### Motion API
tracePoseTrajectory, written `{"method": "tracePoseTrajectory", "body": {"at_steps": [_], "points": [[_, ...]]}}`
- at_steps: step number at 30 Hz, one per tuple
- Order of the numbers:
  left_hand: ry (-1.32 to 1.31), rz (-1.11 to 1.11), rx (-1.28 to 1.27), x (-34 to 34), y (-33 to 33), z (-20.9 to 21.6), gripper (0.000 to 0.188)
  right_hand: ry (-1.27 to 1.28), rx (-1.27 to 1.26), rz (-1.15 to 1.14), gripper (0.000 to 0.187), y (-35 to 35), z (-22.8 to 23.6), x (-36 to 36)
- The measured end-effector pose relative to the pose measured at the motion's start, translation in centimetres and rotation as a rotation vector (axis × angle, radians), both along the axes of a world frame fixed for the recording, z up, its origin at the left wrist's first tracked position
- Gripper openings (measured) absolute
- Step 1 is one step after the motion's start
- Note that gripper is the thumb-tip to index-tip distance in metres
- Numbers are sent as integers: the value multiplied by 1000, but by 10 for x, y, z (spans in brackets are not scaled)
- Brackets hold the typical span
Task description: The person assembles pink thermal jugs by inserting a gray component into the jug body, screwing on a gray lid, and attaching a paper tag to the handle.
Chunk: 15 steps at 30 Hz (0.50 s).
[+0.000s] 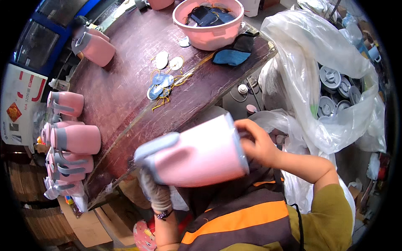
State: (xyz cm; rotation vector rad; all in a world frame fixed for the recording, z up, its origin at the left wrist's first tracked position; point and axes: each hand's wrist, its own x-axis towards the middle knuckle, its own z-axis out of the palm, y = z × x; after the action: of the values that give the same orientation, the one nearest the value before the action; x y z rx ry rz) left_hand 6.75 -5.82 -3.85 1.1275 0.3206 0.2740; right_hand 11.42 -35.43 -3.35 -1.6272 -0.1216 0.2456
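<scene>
A pink jug (201, 154) with a grey handle and grey trim lies on its side in the air in front of me, slightly blurred. My left hand (154, 188), in a pale glove, grips its grey left end below the handle; the jug hides part of the fingers. At the other end, my bare right hand (261, 144) has its fingers curled against the grey edge. What its fingertips do inside or behind that edge is hidden.
On the dark red table (130, 79) lie round tags (161, 83) with yellow strings, a blue-black cloth pouch (234, 52) and a pink basin (209, 31). More pink jugs (81, 139) line its left side. At right, a clear plastic bag (293, 46) holds grey lids (330, 77).
</scene>
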Motion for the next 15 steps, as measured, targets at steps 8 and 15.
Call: {"method": "tracePoseTrajectory", "body": {"at_steps": [8, 15], "points": [[241, -265, 65, 2, 13, 24, 87, -684, -150, 11, 45, 4, -16, -6], [-65, -120, 399, -4, 15, 31, 71, 650, 803, -110, 28, 26, -67, -39]]}}
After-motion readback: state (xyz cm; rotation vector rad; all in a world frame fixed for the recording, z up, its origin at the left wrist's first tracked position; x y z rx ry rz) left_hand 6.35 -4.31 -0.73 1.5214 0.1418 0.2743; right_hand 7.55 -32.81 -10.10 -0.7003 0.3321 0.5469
